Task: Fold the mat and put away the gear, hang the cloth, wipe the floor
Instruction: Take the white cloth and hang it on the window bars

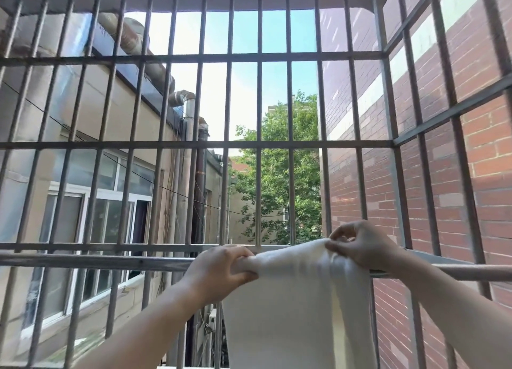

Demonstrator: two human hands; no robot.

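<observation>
Cloth (293, 299) hangs over the horizontal rail (97, 261), which runs in front of the grille (259, 144). Left hand (219, 271) grips the cloth's left end at the rail; right hand (363, 244) pinches its top right edge. Beyond the grille: building (91, 152) left, wall (484, 160) right, tree (277, 174) between.

The cloth (296, 299) is soft white fabric, matt and smooth. The window bars (259, 119) and the rail (97, 261) are dull grey metal. The brick wall (487, 152) is red and rough. The pipe (190, 110) is shiny metal. The window glass (108, 221) is glossy.
</observation>
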